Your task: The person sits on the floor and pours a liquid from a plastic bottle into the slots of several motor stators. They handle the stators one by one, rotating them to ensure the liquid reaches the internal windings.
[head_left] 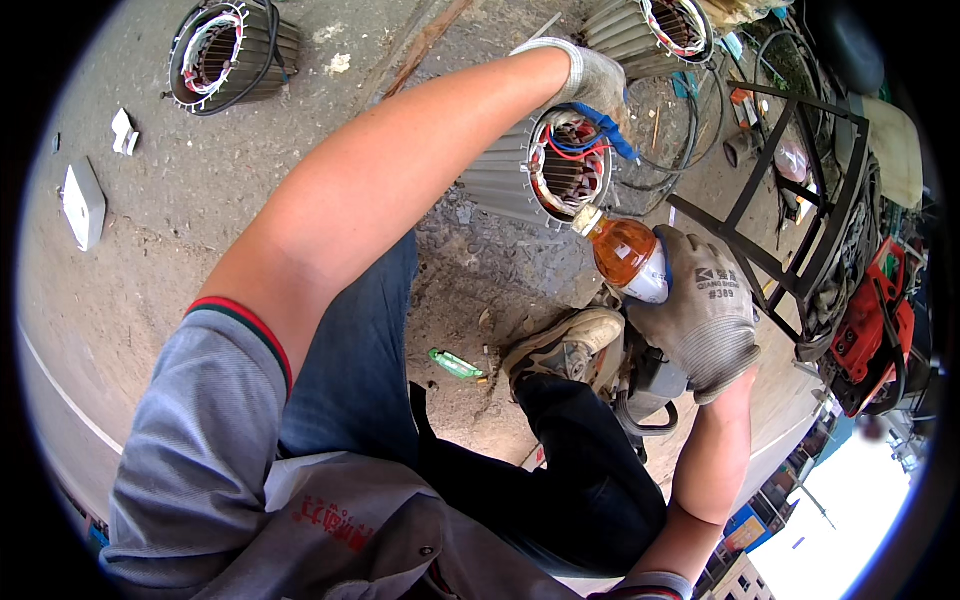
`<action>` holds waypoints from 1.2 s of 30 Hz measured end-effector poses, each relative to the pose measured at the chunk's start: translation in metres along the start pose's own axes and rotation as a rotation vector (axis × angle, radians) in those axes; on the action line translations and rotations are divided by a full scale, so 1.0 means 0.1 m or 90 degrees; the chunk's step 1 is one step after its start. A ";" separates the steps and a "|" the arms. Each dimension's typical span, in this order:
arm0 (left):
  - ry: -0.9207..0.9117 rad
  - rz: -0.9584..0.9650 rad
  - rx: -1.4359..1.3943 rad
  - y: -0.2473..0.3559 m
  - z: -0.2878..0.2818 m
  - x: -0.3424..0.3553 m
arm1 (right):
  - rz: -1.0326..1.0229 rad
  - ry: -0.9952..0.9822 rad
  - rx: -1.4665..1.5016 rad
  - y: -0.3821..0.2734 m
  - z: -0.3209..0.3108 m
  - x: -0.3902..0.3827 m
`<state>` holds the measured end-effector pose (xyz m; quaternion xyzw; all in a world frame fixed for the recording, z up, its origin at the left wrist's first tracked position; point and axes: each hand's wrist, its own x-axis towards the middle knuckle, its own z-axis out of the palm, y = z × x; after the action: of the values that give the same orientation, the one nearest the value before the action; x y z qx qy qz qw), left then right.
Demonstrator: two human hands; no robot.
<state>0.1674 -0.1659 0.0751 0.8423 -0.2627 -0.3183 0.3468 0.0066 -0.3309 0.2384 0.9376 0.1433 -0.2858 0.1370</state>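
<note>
My right hand [695,300], in a grey work glove, is closed around a clear plastic bottle [622,252] of amber liquid. The bottle is tilted, its whitish neck end at the lower rim of a ribbed metal motor stator [495,182]. Inside the stator's open end are copper-coloured windings, white lacing and red and blue wires. My left hand [595,82], gloved too, is at the upper edge of that stator, right beside a blue sleeved lead [607,130]. The left fingers are hidden behind the back of the glove, so their grip does not show.
Two more stators stand at the far left [235,55] and far right [650,35]. A black metal frame [790,200] and a red machine [872,325] are at right. A white box [84,203] and a green wrapper [456,363] lie on the ground, near my shoe [565,345].
</note>
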 end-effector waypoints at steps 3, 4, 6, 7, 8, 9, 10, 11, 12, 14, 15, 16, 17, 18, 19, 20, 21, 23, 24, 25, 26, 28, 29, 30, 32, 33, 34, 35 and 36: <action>0.012 0.020 0.011 -0.02 0.00 0.00 | -0.002 0.004 -0.006 0.00 -0.01 0.01; 0.016 0.031 0.022 -0.03 0.00 0.01 | -0.014 0.018 -0.008 0.02 0.01 0.01; 0.022 0.025 0.016 0.02 -0.01 -0.04 | -0.038 0.049 0.001 0.05 0.05 0.01; 0.025 0.022 0.012 0.04 -0.02 -0.07 | -0.052 0.066 0.011 0.06 0.06 0.01; 0.020 0.018 0.008 0.05 -0.04 -0.08 | -0.067 0.083 0.022 0.06 0.06 0.01; 0.015 0.015 0.004 0.06 -0.05 -0.09 | -0.067 0.088 0.025 0.06 0.06 0.01; 0.010 0.011 -0.001 0.07 -0.05 -0.11 | -0.067 0.094 0.028 0.04 0.05 0.02; 0.006 0.040 -0.019 0.00 -0.04 -0.07 | -0.069 0.100 0.031 0.03 0.04 0.02; 0.002 0.070 -0.037 -0.07 -0.02 -0.04 | -0.068 0.099 0.033 0.03 0.04 0.03; 0.001 0.085 -0.033 -0.11 -0.01 -0.01 | -0.064 0.097 0.037 0.04 0.05 0.04; 0.003 0.070 -0.011 -0.08 -0.01 0.00 | -0.055 0.089 0.032 0.04 0.05 0.03; 0.005 0.059 0.001 -0.06 -0.01 0.00 | -0.046 0.081 0.026 0.03 0.04 0.02; 0.007 0.046 0.013 -0.02 -0.02 -0.02 | -0.037 0.073 0.020 0.02 0.04 0.02; 0.009 0.037 0.015 0.03 -0.04 -0.06 | -0.044 0.076 0.022 0.04 0.04 0.02; 0.006 0.036 0.007 0.03 -0.04 -0.07 | -0.050 0.079 0.024 0.06 0.06 0.02; 0.004 0.036 -0.001 0.01 -0.04 -0.06 | -0.056 0.082 0.025 0.07 0.06 0.01; -0.002 0.045 -0.019 -0.05 -0.02 -0.02 | -0.040 0.069 0.019 0.06 0.05 0.01; -0.007 0.085 -0.034 -0.12 -0.01 0.03 | -0.009 0.041 0.009 0.05 0.02 0.00; -0.005 0.116 -0.031 -0.14 0.00 0.06 | -0.003 0.032 0.010 0.05 0.01 0.00; -0.006 0.119 -0.031 -0.16 0.01 0.08 | 0.004 0.022 0.011 0.04 0.00 0.01; -0.007 0.124 -0.030 -0.16 0.01 0.08 | 0.012 0.013 0.011 0.04 0.00 0.01; -0.013 0.093 -0.030 -0.15 0.02 0.08 | 0.006 0.014 0.004 0.04 0.00 0.00; -0.016 0.083 -0.028 -0.15 0.02 0.08 | 0.003 0.014 0.001 0.03 0.00 -0.01; -0.018 0.085 -0.022 -0.14 0.01 0.08 | 0.009 0.008 0.001 0.02 -0.01 -0.01; -0.013 0.114 -0.019 -0.15 0.01 0.10 | 0.020 -0.003 0.000 0.00 -0.03 0.00; -0.007 0.141 -0.022 -0.20 0.02 0.15 | 0.019 0.003 -0.002 0.01 -0.02 -0.01; 0.000 0.167 -0.025 -0.26 0.04 0.19 | 0.019 0.009 -0.004 0.02 -0.01 -0.01; 0.006 0.195 -0.027 -0.30 0.05 0.22 | 0.019 0.015 -0.005 0.03 0.00 -0.01; 0.012 0.221 -0.030 -0.34 0.06 0.26 | 0.018 0.009 -0.008 0.04 0.00 0.00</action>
<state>0.1873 -0.1642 0.0366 0.7786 -0.3937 -0.2519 0.4188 0.0074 -0.3343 0.2392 0.9405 0.1329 -0.2767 0.1457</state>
